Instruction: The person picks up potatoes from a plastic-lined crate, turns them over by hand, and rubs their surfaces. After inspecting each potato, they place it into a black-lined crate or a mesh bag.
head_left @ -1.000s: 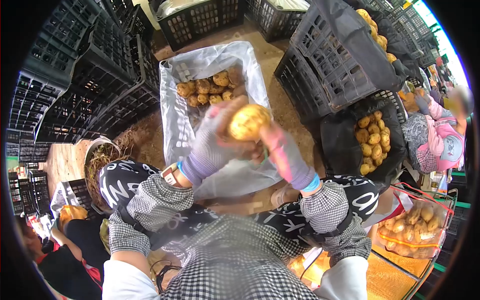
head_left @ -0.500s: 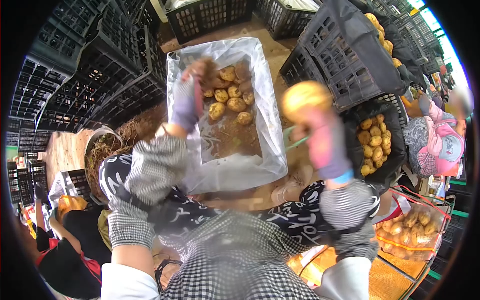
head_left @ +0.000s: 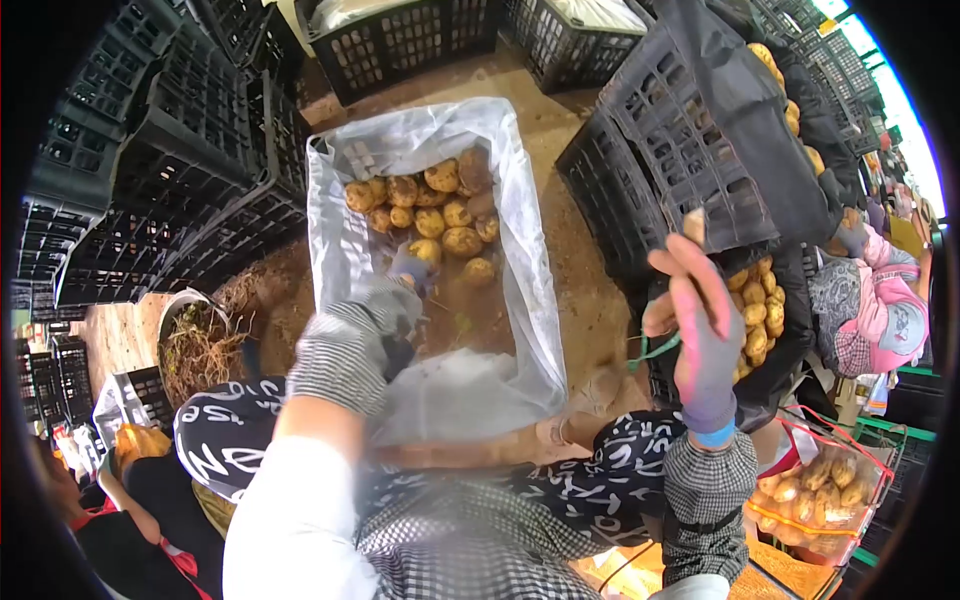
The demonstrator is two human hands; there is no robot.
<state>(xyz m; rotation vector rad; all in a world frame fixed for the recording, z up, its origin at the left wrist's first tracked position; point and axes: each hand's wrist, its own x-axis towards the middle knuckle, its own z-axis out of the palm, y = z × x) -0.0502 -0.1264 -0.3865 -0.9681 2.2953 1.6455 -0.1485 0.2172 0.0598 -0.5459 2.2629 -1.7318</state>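
A crate lined with clear plastic (head_left: 545,330) stands in front of me, several soil-marked potatoes (head_left: 461,241) lying toward its far end. Inside it, my left hand (head_left: 408,272), in a grey glove, has its fingers closed around a potato (head_left: 425,250) at the near edge of the pile. My right hand (head_left: 706,325), in a pink and grey glove, is raised to the right of this crate with its fingers apart. A thin green loop (head_left: 652,352) hangs by its thumb. Behind that hand, more potatoes (head_left: 757,300) lie in a black-lined crate.
Black crates (head_left: 180,160) are stacked at the left, and another tall one (head_left: 680,130) leans at the right. A bucket of roots (head_left: 195,340) stands at left. Bagged potatoes (head_left: 815,495) sit at lower right. A person in pink (head_left: 880,300) is at far right.
My left hand has come down and nearer within the plastic-lined crate. The large potato in my right hand is gone from it, its fingers have spread, and the hand has moved right.
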